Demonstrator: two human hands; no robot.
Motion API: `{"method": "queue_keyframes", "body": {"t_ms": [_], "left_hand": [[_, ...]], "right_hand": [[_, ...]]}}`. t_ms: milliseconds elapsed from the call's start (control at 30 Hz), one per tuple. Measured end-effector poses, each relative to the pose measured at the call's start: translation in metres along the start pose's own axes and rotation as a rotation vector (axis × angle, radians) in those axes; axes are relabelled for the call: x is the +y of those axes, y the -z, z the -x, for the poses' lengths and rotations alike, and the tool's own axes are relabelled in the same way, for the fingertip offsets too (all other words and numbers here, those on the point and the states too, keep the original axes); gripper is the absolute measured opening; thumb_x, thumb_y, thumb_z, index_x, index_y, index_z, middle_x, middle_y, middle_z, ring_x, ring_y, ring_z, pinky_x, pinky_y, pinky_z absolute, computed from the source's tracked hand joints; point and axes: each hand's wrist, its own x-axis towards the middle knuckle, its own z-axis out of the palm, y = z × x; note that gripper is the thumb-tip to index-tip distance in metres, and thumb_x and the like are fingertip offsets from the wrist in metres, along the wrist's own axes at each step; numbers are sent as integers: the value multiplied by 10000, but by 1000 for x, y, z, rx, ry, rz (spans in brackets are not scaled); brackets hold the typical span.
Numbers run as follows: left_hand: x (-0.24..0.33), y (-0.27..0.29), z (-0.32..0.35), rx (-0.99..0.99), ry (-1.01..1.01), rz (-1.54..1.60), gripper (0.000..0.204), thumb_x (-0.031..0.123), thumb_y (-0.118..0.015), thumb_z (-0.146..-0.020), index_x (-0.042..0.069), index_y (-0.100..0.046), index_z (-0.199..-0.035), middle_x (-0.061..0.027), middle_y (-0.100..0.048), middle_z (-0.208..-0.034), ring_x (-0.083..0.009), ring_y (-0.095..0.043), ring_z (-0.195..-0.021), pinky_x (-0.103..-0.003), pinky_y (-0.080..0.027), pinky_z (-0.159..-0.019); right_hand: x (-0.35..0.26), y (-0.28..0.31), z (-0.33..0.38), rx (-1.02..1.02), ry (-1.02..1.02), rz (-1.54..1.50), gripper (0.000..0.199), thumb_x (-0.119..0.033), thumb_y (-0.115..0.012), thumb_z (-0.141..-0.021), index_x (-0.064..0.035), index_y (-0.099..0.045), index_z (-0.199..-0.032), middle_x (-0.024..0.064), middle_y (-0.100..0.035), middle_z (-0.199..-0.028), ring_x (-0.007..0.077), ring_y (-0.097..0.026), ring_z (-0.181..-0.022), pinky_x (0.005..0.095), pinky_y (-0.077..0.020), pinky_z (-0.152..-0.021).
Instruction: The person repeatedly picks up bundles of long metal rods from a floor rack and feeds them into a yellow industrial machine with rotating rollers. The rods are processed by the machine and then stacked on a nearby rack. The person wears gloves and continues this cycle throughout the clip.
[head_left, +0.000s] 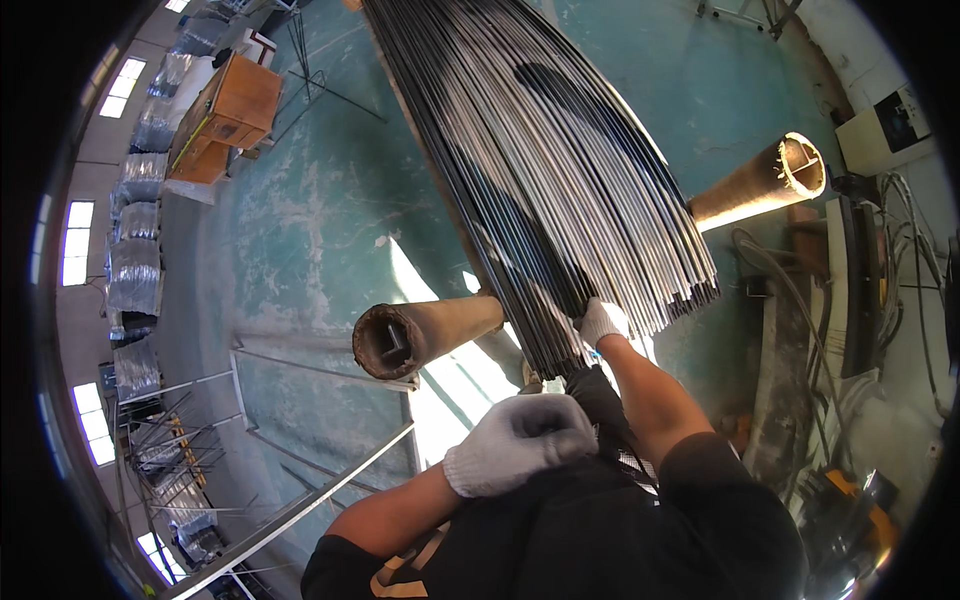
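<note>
A wide layer of long, thin metal rods (560, 170) stretches away from me, side by side, their near ends uneven. My right hand (605, 322), in a white knit glove, is closed at the near ends, with its fingertips partly hidden among the dark rods it grips. My left hand (525, 440), also gloved, is curled in front of my torso, apart from the rods, and nothing shows in it. Two thick brown tubes carry the rods: one tube (430, 335) sticks out at the left, the other tube (760, 180) at the right.
Pale metal framing (300, 510) crosses the lower left. A wooden cabinet (230, 110) stands at the far left, near a row of silvery wrapped bundles (137, 270). Cables (910, 260) and machinery (880, 130) line the right wall. Sunlit patches lie on the worn green floor (300, 210).
</note>
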Motion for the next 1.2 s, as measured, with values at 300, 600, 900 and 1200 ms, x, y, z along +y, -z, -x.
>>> {"method": "queue_keyframes", "body": {"t_ms": [300,600,900,1200], "left_hand": [[-42,6,21,424,-14,62,267,236,-723,-1088,-30,-740,-1082,-97,-774,-1030,-172,-728,-1006,-329,-572,-1002],[-69,7,4,411,58,-29,266,273,-734,-1092,7,-735,-1080,-71,-767,-999,-145,-726,-933,-321,-598,-913],[-85,28,-31,322,176,-24,253,239,-702,-1106,-12,-711,-1125,-117,-778,-992,-227,-773,-869,-381,-642,-859],[-227,175,-157,-154,-8,281,139,205,-595,-1051,103,-690,-1059,-40,-672,-1065,-226,-659,-1070,-394,-590,-945]], "right_hand": [[38,26,-21,-456,-6,-796,653,-65,-887,-887,217,-597,-1400,241,-795,-1209,256,-758,-1107,377,-571,-971],[19,77,37,-415,-71,-1105,493,-227,-807,-1040,135,-657,-1339,125,-763,-1125,200,-723,-1056,363,-565,-939],[31,127,163,86,-110,-306,547,-503,-776,-1005,34,-774,-1108,304,-755,-947,441,-758,-912,512,-565,-832],[127,80,514,141,-510,-90,431,-382,-772,-936,-3,-747,-1140,225,-776,-1026,370,-768,-932,479,-596,-839]]}}
